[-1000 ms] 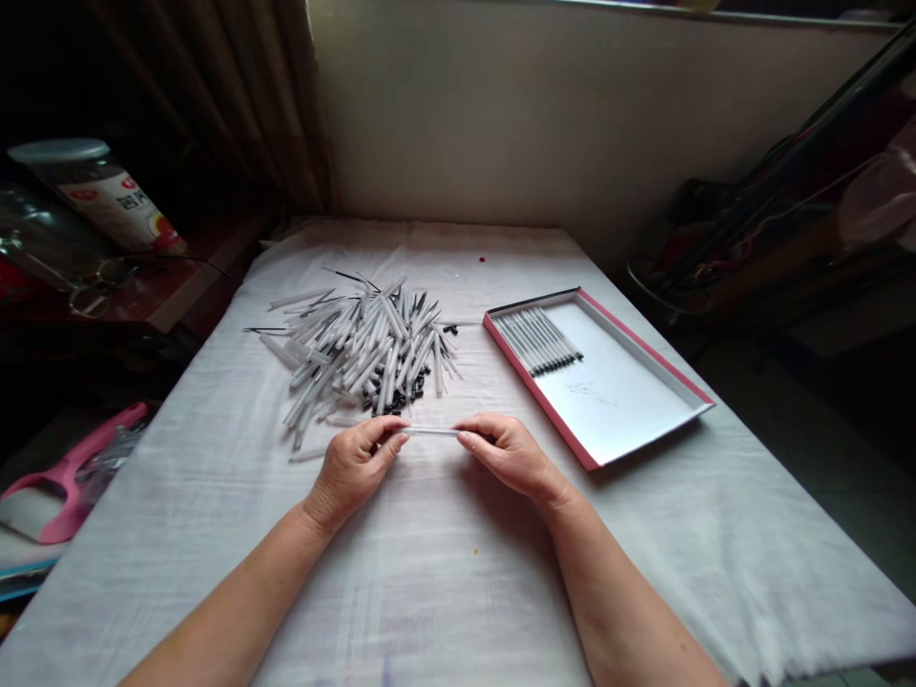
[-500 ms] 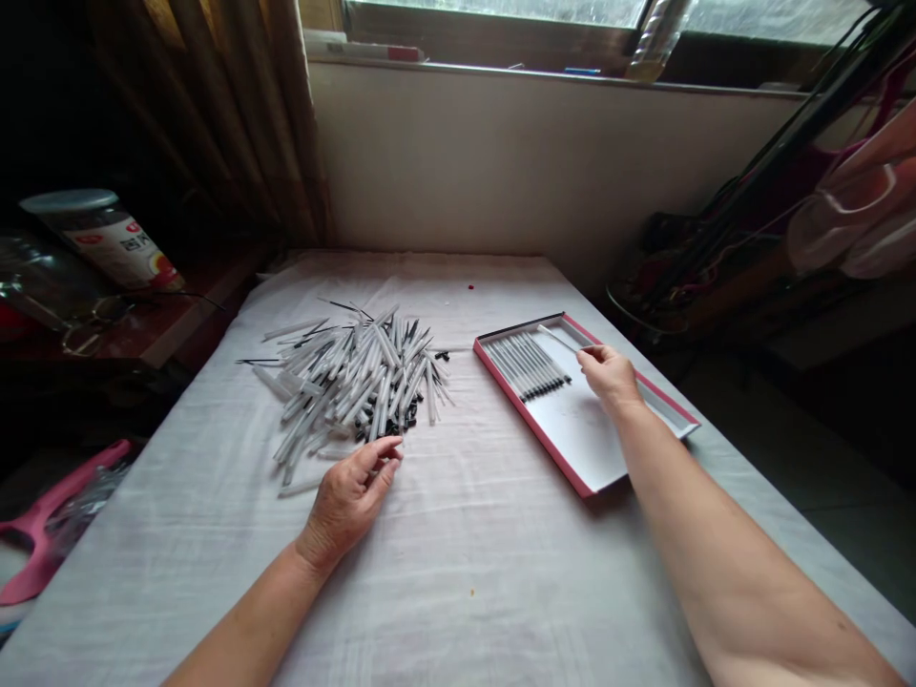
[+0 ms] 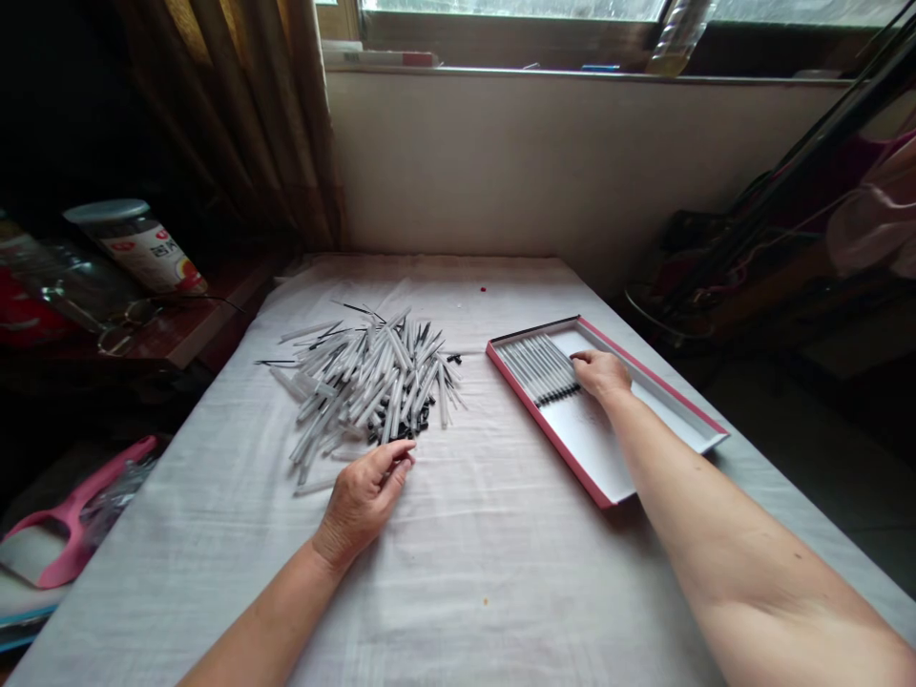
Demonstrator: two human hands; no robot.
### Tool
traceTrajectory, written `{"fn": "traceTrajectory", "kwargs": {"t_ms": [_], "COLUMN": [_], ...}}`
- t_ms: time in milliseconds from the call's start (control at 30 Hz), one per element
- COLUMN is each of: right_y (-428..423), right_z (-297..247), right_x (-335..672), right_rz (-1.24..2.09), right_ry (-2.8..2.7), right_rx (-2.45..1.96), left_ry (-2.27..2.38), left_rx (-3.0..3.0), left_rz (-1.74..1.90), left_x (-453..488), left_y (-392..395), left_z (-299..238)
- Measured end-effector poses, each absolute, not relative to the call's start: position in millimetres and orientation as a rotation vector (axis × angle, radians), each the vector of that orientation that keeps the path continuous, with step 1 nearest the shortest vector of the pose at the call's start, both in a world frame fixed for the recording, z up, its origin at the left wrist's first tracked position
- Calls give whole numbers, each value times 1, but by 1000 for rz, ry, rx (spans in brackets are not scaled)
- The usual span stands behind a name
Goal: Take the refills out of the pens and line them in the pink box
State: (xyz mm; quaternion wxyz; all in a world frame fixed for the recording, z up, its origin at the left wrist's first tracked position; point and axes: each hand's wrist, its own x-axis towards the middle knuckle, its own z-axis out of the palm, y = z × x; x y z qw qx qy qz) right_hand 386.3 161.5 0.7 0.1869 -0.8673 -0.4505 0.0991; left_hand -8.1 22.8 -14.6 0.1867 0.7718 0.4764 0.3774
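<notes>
A heap of white pen barrels, thin refills and small black caps (image 3: 368,377) lies in the middle of a table under a white cloth (image 3: 458,563). To its right stands a shallow white box lid with a red rim (image 3: 665,410); a row of assembled pens (image 3: 540,367) lies side by side in its far corner. My right hand (image 3: 599,372) rests inside the lid, fingers curled against the right end of that row. My left hand (image 3: 364,496) lies on the cloth at the near edge of the heap, fingers bent together beside the black caps; whether they pinch anything is hidden.
A side table at the left carries a clear jar with a labelled lid (image 3: 135,243) and glasses (image 3: 125,324). A pink plastic object (image 3: 68,520) lies lower left. A wall and window sill stand behind the table; bags and cables (image 3: 787,229) crowd the right.
A second ago both hands held one pen between them over the cloth. My right hand then carried it to the box lid and now rests against the row. The left hand stayed by the heap.
</notes>
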Motion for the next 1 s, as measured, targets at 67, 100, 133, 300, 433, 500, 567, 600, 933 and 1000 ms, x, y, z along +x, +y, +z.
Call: {"fn": "traceTrajectory", "kwargs": {"t_ms": [67, 100, 133, 300, 433, 500, 567, 600, 933, 1000], "right_y": [160, 160, 159, 157, 155, 153, 148, 145, 81, 74], "right_z": [1, 1, 1, 2, 5, 9, 17, 21, 26, 19], "right_x": [386, 385, 384, 381, 379, 376, 367, 359, 210, 191], "right_rz": [273, 269, 265, 226, 199, 190, 131, 82, 128, 124], "right_ry": [-1300, -1315, -1331, -1372, -1390, -1406, -1438, -1469, -2119, -2159], "right_rx": [-2453, -2457, -2461, -2475, -2473, -2467, -2428, -2384, -1811, -1871], "left_ry": [1343, 1348, 1353, 1357, 1356, 1350, 1344, 1341, 1295, 1294], "left_rx": [2164, 2159, 2154, 2130, 2119, 2103, 2070, 2051, 1953, 1946], "left_rz": [1065, 1068, 1067, 1075, 1103, 1112, 1116, 1114, 1115, 1112], "left_x": [-8, -8, -8, -7, -6, -6, -6, -6, -7, -6], "left_y": [23, 23, 23, 23, 23, 23, 23, 23, 23, 22], "left_z": [-15, -15, -15, -15, -14, -13, -13, -14, -12, -11]}}
